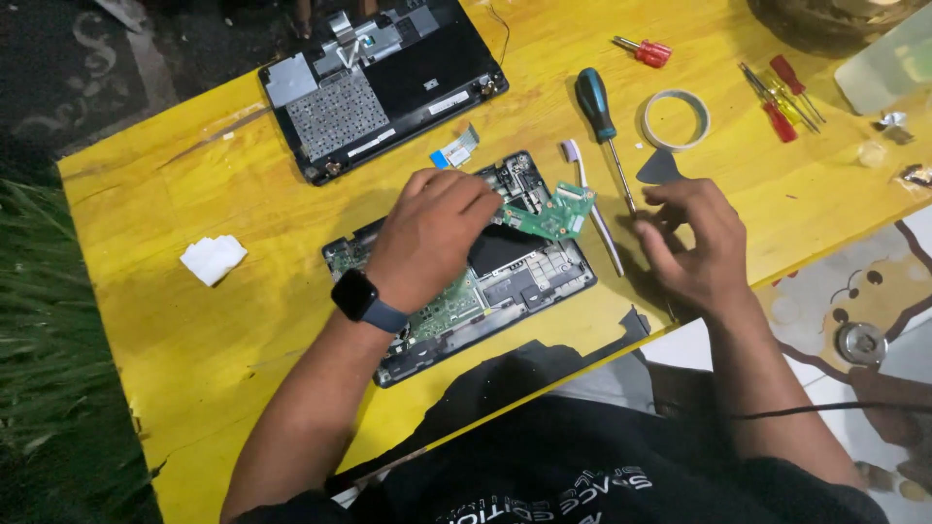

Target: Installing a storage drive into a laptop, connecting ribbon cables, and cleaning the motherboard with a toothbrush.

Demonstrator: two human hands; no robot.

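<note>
We see a yellow wooden table [243, 320] over dark ground. Mid-frame, our left hand [427, 238] pinches a small green circuit board [553, 215] above the opened laptop base [505, 281]; our right hand [689, 243] hovers loosely curled, empty.

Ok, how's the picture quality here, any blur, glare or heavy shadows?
Head view: the yellow table is brightly lit from above; the right hand is slightly motion-blurred; the left hand throws a shadow leftward across the opened laptop base; the corners fall dark; straight table edges bow a little, suggesting a wide lens.
</note>
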